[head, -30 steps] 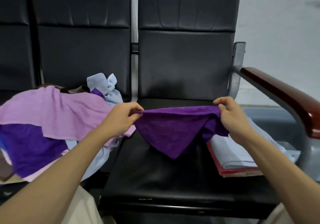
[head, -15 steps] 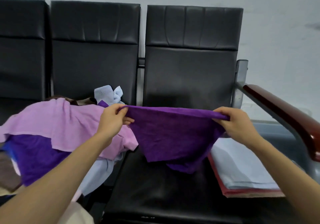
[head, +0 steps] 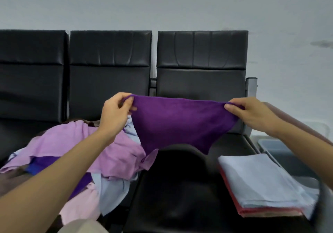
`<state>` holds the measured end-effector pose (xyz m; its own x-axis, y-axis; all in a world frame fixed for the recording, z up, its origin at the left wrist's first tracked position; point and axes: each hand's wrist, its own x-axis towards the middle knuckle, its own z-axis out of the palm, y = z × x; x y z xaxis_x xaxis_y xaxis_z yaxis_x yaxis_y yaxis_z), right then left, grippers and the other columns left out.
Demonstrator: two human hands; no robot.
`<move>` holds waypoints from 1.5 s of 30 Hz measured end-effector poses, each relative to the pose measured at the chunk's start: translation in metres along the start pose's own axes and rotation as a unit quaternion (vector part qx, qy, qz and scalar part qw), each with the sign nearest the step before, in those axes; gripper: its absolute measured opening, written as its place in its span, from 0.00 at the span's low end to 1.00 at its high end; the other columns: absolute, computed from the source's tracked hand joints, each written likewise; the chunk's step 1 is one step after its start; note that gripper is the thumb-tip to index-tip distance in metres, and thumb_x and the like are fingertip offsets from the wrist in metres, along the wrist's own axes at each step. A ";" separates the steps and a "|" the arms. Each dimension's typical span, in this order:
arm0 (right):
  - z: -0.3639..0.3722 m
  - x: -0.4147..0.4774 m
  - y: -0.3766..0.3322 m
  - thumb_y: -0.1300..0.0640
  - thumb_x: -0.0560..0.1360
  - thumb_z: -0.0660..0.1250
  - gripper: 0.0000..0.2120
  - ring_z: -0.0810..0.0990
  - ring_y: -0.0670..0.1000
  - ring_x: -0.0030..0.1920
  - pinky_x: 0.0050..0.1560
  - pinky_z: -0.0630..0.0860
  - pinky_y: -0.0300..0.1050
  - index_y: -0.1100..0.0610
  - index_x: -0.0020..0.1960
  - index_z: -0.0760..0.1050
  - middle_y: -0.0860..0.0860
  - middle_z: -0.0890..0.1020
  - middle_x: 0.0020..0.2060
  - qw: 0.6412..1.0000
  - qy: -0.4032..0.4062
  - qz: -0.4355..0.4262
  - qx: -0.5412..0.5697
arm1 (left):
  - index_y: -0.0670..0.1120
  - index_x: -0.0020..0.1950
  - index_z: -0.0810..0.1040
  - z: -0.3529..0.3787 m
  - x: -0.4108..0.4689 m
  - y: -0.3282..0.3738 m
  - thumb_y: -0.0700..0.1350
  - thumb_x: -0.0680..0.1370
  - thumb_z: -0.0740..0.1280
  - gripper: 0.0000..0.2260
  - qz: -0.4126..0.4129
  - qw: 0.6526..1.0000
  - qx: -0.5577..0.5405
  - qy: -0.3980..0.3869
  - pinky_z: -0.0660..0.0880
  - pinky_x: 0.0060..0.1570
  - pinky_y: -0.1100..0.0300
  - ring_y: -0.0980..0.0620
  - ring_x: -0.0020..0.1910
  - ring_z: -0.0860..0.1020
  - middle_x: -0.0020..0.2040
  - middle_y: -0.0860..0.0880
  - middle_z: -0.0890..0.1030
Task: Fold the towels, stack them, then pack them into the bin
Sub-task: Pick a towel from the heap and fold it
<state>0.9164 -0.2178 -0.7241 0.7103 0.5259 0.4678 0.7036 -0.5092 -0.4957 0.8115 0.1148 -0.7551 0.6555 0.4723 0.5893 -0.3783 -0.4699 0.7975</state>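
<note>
Spreading a purple towel [head: 176, 124] in the air above the black seat [head: 176, 193], taut along the top edge, hanging in a loose curve along the lower one, clear of the cushion. Pinched at one top corner by the left hand [head: 115, 112], thumb and curled fingers closed on the cloth, and at the other corner by the right hand [head: 252, 113] in the same way. Looks like the opening of a fold on this one towel, early in the whole job (plenty left unfolded, nothing seen packed). Next, probably: bringing the two corners together to halve it, or laying it flat on the seat first. Either way, calls for keeping the edges square and not letting the limp cloth bunch along the hanging side.

Behind all this, a plain grey wall [head: 162, 3]. In front of it, a row of black padded chairs [head: 201, 61], three backrests in view. On the seat to the left, a loose heap of unfolded towels [head: 111, 153] in lilac, purple, pale blue and pink. On the right part of the near seat, a small folded stack [head: 259, 182], pale blue on top and red at the bottom, apart from the held towel. Beyond the stack, below a brown armrest [head: 295, 121], the grey rim of a bin [head: 270, 142], inside hidden.
</note>
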 end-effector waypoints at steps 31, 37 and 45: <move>0.181 -0.047 0.084 0.67 0.77 0.58 0.06 0.81 0.57 0.52 0.30 0.60 0.41 0.58 0.49 0.64 0.59 0.81 0.52 0.870 -0.239 0.098 -0.420 | 0.46 0.43 0.70 0.044 -0.071 -0.174 0.45 0.82 0.58 0.09 -0.201 0.884 0.336 -0.256 0.65 0.46 0.56 0.43 0.51 0.76 0.49 0.42 0.80; 0.193 -0.044 0.100 0.66 0.76 0.58 0.07 0.81 0.55 0.54 0.34 0.68 0.40 0.59 0.53 0.65 0.57 0.79 0.54 0.848 -0.256 0.151 -0.438 | 0.45 0.39 0.68 0.058 -0.068 -0.179 0.49 0.81 0.61 0.13 -0.233 0.885 0.346 -0.209 0.63 0.43 0.58 0.43 0.50 0.76 0.48 0.41 0.79; 0.177 -0.066 0.039 0.53 0.61 0.78 0.21 0.79 0.57 0.42 0.33 0.73 0.48 0.57 0.49 0.74 0.54 0.78 0.43 0.891 -0.152 -0.040 -0.427 | 0.43 0.58 0.71 0.050 -0.072 -0.149 0.49 0.79 0.64 0.13 -0.256 0.859 0.349 -0.273 0.67 0.45 0.58 0.46 0.53 0.76 0.57 0.45 0.78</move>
<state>0.8930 -0.1514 -0.9039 0.7095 0.6779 0.1927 0.6045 -0.7259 0.3281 0.8535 0.1139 -0.9228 0.9002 0.4197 -0.1164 0.4104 -0.7278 0.5495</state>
